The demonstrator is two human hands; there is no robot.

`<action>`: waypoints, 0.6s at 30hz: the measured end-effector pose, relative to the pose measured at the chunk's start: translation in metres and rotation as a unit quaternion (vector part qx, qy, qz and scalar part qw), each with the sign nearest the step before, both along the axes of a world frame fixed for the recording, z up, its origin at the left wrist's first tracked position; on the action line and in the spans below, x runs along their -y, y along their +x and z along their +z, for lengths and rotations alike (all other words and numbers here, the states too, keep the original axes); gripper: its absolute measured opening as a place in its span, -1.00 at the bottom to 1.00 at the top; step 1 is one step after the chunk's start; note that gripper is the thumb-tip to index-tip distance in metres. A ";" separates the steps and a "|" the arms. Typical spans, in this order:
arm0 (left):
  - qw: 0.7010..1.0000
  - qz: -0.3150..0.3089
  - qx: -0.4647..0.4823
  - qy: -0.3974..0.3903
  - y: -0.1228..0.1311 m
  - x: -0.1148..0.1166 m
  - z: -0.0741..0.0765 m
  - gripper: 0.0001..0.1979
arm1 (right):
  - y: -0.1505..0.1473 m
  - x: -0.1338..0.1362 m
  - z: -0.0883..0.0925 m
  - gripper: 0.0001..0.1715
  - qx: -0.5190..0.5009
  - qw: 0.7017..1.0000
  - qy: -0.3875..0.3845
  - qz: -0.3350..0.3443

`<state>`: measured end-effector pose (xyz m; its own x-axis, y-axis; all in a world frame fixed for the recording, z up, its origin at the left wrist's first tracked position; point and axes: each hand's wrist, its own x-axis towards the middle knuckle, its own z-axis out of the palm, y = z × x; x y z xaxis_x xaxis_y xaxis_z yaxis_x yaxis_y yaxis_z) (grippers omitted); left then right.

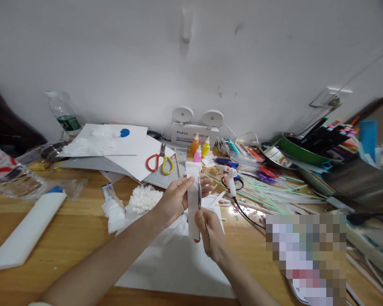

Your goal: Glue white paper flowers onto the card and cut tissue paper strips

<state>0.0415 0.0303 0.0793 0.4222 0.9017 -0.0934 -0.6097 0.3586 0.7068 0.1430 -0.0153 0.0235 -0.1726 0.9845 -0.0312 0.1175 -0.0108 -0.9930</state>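
A narrow white paper strip (193, 204) is held upright in my left hand (180, 193), the thumb pressed on its face. My right hand (211, 231) grips a pair of scissors (199, 196), whose blades lie along the strip's right edge. Part of the handles is hidden by my fingers. Below both hands a white paper sheet (175, 267) lies on the wooden table (83, 238). Beside my left wrist sits a heap of small white curled pieces (143, 199). Small white paper squares (115, 214) lie to its left.
Red-and-yellow-handled scissors (161, 163) lie behind on a grey mat. Small paint bottles (198, 148) stand near a white emergency light (194, 131). A hot glue gun (230, 178) with a black cord rests right, among thin green and white strips (261, 195). A white roll (28, 231) lies left.
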 end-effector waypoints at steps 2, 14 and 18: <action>1.000 -0.003 -0.007 -0.002 0.001 0.001 -0.001 -0.73 | 0.001 -0.001 -0.001 -0.41 0.012 1.000 0.015 -0.009; 1.000 -0.001 -0.012 0.002 0.002 0.001 -0.002 -0.73 | 0.001 -0.003 -0.004 -0.35 0.021 1.000 0.001 -0.019; 1.000 0.001 -0.014 -0.007 0.002 0.002 0.000 -0.72 | -0.001 -0.003 -0.002 -0.33 0.013 0.999 -0.017 -0.033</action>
<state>0.0431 0.0285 0.0795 0.4166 0.9014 -0.1179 -0.5903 0.3668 0.7190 0.1419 -0.0122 0.0217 -0.1062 0.9919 -0.0692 0.1404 -0.0539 -0.9886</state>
